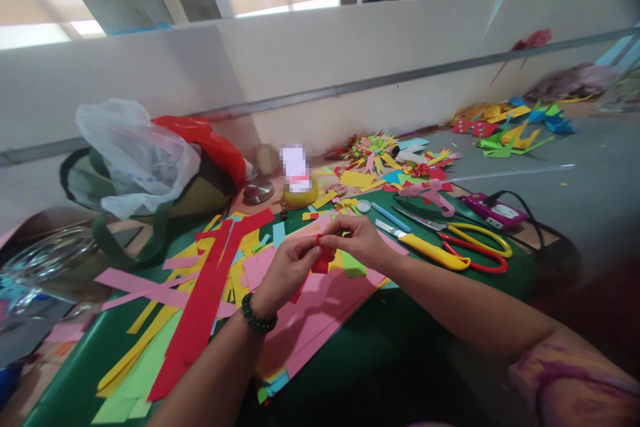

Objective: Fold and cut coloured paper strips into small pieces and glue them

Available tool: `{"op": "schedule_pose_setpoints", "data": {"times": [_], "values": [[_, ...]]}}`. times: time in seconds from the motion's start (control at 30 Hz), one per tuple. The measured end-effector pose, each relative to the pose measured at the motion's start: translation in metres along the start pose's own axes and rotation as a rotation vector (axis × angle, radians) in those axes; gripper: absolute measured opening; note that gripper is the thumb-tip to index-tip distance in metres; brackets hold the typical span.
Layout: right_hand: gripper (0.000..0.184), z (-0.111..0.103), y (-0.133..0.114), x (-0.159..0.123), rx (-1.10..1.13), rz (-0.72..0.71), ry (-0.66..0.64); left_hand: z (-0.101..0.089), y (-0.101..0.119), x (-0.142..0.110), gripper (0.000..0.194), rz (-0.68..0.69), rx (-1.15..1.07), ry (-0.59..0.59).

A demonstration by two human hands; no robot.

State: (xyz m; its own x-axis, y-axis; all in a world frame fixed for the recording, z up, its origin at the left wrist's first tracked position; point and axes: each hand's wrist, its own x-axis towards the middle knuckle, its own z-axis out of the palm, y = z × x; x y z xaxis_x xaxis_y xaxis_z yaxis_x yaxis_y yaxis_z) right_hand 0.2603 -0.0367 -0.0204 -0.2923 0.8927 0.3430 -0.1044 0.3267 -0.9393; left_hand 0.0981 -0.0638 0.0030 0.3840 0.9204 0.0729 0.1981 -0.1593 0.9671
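Green table (pixel 65 373) lay beneath coloured strips (pixel 197 313); left hand (pixel 287 268) and right hand (pixel 359 240) pinched red paper (pixel 321 265), both grips closed on it; light, even fingertip pressure suited it best

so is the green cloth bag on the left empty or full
The bag is not empty: white plastic and red plastic bulge from its top; whether full, cannot tell.

The single view looks from the wearer's head, forward and down over both forearms, hands (pixel 320 247) fairly near.
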Motion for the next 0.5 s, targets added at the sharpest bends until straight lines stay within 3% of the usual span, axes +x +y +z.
{"op": "schedule_pose_setpoints", "data": {"times": [0.33,0.5], "values": [[0.035,0.0007,0.0024,0.0015,0.001,0.0,0.009,0.0011,0.0018,-0.0004,0.028,0.02,0.03,0.018],[0.028,0.0,0.0015,-0.0006,-0.081,-0.042,0.023,-0.001,-0.0018,0.001,0.023,0.104,0.19,0.059]]}}
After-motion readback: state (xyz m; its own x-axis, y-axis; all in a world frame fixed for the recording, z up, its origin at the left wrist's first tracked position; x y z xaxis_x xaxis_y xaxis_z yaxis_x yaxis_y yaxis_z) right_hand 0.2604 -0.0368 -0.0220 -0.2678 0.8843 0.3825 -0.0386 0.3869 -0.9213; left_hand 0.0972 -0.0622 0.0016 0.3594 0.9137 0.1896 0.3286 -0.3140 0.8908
